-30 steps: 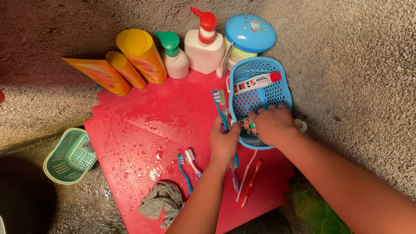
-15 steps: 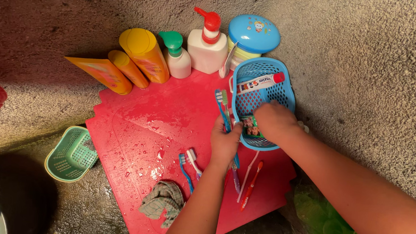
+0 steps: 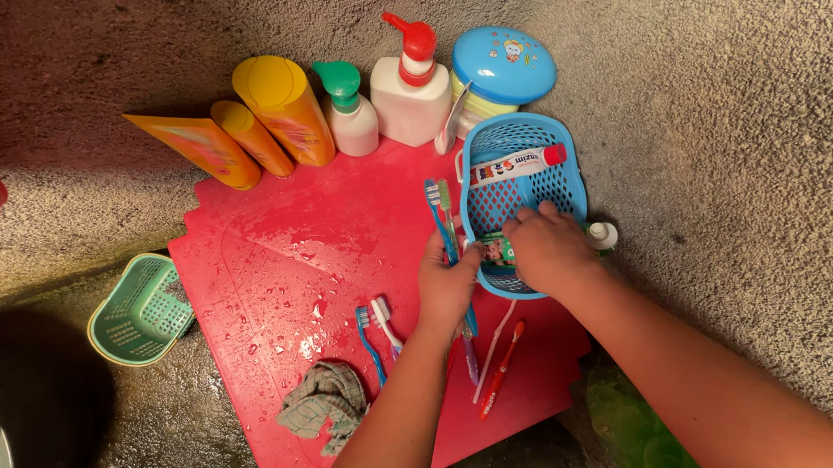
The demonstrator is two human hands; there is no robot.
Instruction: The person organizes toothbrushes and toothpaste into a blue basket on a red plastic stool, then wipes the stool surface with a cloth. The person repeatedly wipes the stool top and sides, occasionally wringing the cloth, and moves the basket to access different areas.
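A blue plastic basket (image 3: 572, 182) stands on a wet red mat (image 3: 315, 245); a white toothpaste tube with a red cap (image 3: 515, 165) lies inside it. My left hand (image 3: 447, 287) grips several toothbrushes (image 3: 442, 211) by their handles, heads pointing up beside the basket's left rim. My right hand (image 3: 548, 248) rests over the basket's near rim, fingers on a small green packet (image 3: 495, 250). Two more toothbrushes (image 3: 375, 326) lie on the mat left of my left wrist, and a white one and a red one (image 3: 497, 367) lie to its right.
Three orange bottles (image 3: 245, 124), a green-capped bottle (image 3: 347, 108), a white pump bottle (image 3: 409, 88) and a blue-lidded jar (image 3: 503, 66) line the wall. A green basket (image 3: 139, 310) sits left of the mat. A grey rag (image 3: 323, 405) lies at the mat's front.
My right hand has slid a little lower along the basket's near rim. My left hand stays on the toothbrushes. The view has shifted slightly.
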